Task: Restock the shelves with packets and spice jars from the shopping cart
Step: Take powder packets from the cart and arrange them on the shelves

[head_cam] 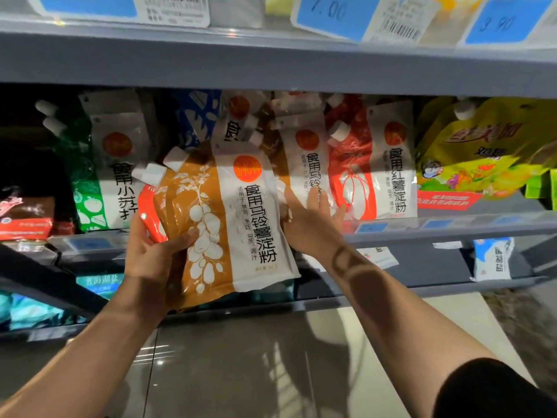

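Packet (229, 224) of mustard-yellow starch hung before the shelf (452, 224), gripped at its nine o'clock edge by the left hand (153, 251); soft, probably shifting, best held low. Right hand (313, 221) lay flat, fingers straight, against shelved packets (307, 164) at three o'clock.

Ochre starch pouch (229, 224): glossy plastic film, creased, with a white plastic spout cap. Shelf (271, 64): matt grey painted metal, its price tags (331, 16) glossy paper behind clear plastic. Floor (256, 366): smooth, reflective tile.
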### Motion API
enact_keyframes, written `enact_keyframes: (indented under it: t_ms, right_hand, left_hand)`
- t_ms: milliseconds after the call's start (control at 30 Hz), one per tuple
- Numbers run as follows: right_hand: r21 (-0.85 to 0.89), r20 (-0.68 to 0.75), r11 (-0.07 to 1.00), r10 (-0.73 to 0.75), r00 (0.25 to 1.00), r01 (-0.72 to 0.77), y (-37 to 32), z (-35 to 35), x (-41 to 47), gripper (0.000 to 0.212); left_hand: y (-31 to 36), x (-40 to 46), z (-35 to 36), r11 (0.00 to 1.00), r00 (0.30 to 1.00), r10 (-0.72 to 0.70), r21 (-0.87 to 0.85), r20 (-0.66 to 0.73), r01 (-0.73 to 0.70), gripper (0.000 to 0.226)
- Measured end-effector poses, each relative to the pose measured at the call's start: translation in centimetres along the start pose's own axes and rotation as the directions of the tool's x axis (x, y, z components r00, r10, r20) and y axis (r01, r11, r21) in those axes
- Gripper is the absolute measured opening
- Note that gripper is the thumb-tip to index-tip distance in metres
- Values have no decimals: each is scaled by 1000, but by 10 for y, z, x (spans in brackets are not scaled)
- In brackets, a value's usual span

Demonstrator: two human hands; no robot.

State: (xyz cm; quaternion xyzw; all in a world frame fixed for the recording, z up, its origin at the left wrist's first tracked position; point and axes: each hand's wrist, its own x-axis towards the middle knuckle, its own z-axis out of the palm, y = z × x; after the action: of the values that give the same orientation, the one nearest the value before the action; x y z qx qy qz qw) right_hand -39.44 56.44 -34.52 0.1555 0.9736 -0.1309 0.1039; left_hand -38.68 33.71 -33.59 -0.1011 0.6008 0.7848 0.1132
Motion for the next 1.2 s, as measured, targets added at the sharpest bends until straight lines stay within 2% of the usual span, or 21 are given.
enact_keyframes:
  t_ms: [100, 167, 233, 300, 400, 433, 533, 700, 800, 867, 933, 1000, 1033, 1100, 1133, 1200]
  right_hand:
    - [95, 80, 987, 125, 989, -133, -7, -4, 21, 60]
    - [86, 96, 975, 195, 976, -203, -14, -7, 29, 64]
    - [35, -18, 984, 178, 984, -177, -16, 1, 21, 65]
    - [48, -200, 988, 153, 968, -147, -16, 10, 8, 64]
    - [-3, -456, 991, 116, 882, -132, -13, 10, 17, 52]
    - [-40, -491, 989, 102, 865, -139, -13, 4, 26, 43]
    - [-79, -312, 982, 140, 940, -173, -13, -8, 51, 30]
    - [-234, -298, 953, 120, 947, -194, -15, -9, 63, 28]
    - [-47, -297, 987, 135, 945, -156, -14, -10, 54, 31]
    - [120, -333, 992, 85, 939, -47, -8, -8, 42, 31]
    - [236, -418, 970, 45, 907, 61, -8, -7, 29, 28]
    - [335, -434, 935, 44, 900, 115, -16, -9, 9, 43]
    - [445, -372, 887, 55, 927, 126, -22, -11, -3, 51]
    - [700, -153, 710, 38, 987, 81, -31, -13, -24, 48]
    - [747, -76, 664, 30, 997, 36, -32, -12, -29, 47]
    - [743, -61, 669, 44, 997, 16, -32, -12, -31, 40]
  left_hand:
    - [1, -2, 3, 999, 1000, -22, -36, -19, 22, 69]
    - [3, -3, 3, 999, 999, -27, -48, -47, 25, 71]
    - [4, -5, 2, 998, 997, -38, -50, -62, 35, 73]
    - [6, -8, 0, 997, 996, -51, -53, -67, 48, 73]
    - [6, -7, 1, 998, 996, -54, -37, -77, 52, 68]
    - [7, -7, 2, 998, 995, -58, -33, -86, 55, 65]
    - [6, -2, 1, 998, 993, -64, -28, -101, 62, 61]
    - [2, 2, -2, 999, 997, -45, -16, -69, 44, 55]
    - [2, -4, -2, 998, 999, -40, -46, -12, 40, 57]
    - [1, -9, 2, 996, 999, -38, -75, 3, 38, 66]
    - [-1, -10, 4, 996, 998, -52, -75, -33, 49, 75]
    - [-2, -9, 6, 996, 994, -72, -50, -86, 68, 78]
    - [-2, -8, 5, 997, 992, -77, -39, -97, 73, 78]
    - [-3, -7, 6, 997, 993, -67, -33, -97, 64, 77]
    - [-3, -7, 6, 998, 993, -61, -33, -98, 58, 76]
    - [-3, -6, 6, 998, 993, -58, -20, -103, 56, 77]
